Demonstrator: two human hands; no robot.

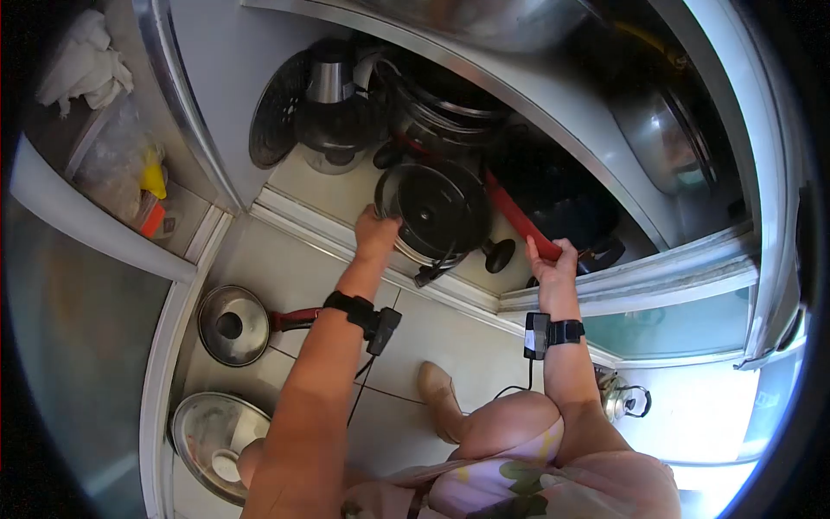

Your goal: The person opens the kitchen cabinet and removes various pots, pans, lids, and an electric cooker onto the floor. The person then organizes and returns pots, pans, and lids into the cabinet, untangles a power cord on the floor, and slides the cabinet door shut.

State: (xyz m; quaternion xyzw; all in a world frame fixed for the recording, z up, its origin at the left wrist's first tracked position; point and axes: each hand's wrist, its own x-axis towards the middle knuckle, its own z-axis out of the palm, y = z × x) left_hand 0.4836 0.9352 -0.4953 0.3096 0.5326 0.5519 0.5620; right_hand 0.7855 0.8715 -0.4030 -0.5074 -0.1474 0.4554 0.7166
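My left hand [378,235] is closed on the near left rim of a dark round pot [432,208] on the cabinet's lower shelf. A black knob [499,255] stands out at the pot's right. My right hand [554,262] grips the near end of a long red edge [519,216] on a dark pan; I cannot tell whether this is its side or a handle. Behind the round pot are stacked pots [450,121] with shiny rims. A glass jug with a black and silver top [331,95] stands left of them, beside a dark perforated disc [278,112].
On the tiled floor lie a small lidded pan [233,324] with a red handle and a large metal lid [216,432]. A kettle [621,398] stands at the right. Sliding-door tracks [346,238] edge the shelf. Large metal pots [657,130] fill the upper shelf.
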